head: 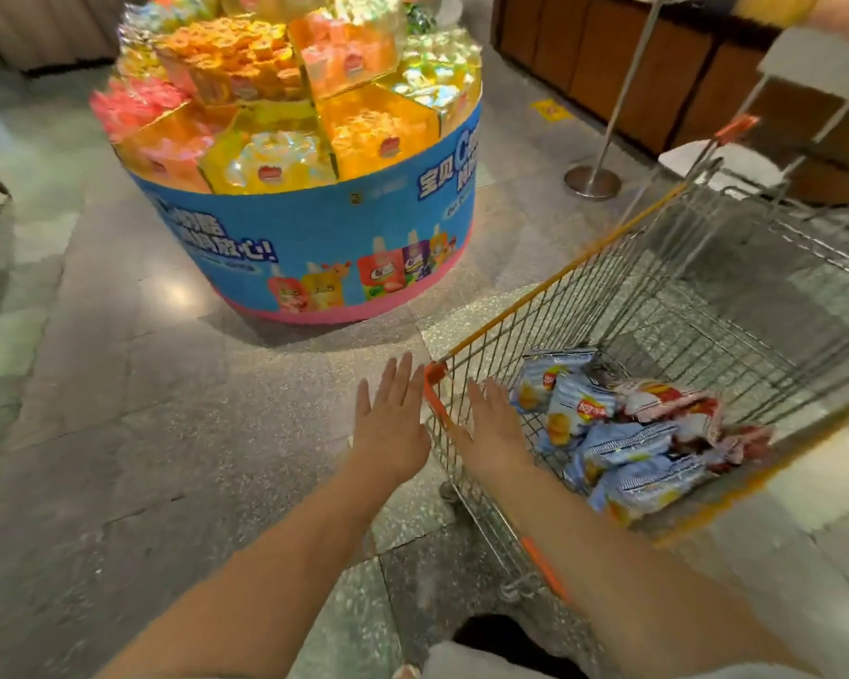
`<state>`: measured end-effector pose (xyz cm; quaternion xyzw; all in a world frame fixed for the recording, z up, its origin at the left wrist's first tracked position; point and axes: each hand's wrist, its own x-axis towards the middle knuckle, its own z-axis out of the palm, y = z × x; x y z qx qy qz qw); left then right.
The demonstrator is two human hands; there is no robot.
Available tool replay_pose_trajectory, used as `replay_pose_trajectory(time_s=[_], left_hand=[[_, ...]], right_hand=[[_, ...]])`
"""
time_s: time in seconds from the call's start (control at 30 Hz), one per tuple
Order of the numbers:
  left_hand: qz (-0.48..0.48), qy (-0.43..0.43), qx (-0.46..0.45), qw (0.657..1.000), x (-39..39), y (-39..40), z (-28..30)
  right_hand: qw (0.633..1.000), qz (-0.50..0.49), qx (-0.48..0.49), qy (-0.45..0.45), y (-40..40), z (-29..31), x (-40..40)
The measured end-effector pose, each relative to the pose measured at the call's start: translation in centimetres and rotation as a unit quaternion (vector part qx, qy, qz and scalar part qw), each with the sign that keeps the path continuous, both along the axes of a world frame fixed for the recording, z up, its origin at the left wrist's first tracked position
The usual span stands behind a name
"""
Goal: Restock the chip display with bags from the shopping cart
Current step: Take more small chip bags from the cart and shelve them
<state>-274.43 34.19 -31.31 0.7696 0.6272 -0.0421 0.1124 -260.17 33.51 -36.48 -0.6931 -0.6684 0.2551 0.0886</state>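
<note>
A wire shopping cart [550,286] with an orange rim stands at the right. Several chip bags lie in its near corner: light-blue bags [623,453] and red-and-white bags [667,401]. My left hand [388,419] is outstretched with straight fingers, just left of the cart's orange corner [435,372]. My right hand [493,431] reaches over the cart's near rim, fingers straight, a short way left of the bags. Both hands hold nothing. No chip display is in view.
A round blue display stand [314,227] filled with colourful jelly packs sits ahead on the stone floor. A metal queue post [591,181] and a brown wooden counter [658,76] are at the far right. Open floor lies to the left.
</note>
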Motion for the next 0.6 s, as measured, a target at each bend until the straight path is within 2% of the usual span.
replay_pose_trajectory(time_s=[0.13,0.33,0.6], left_hand=[[-0.073,-0.016,0.002,0.997,0.2,4.9,-0.6],[-0.174,0.026,0.000,0.984,1.9,13.3,-1.4],[-0.306,0.042,-0.033,0.951,3.6,19.9,-1.9]], right_hand=[[0.997,-0.082,-0.009,0.005,2.9,-0.3,-0.5],[0.986,-0.165,-0.013,-0.014,8.3,-0.9,0.4],[0.963,-0.269,-0.020,0.004,11.6,-0.9,0.2]])
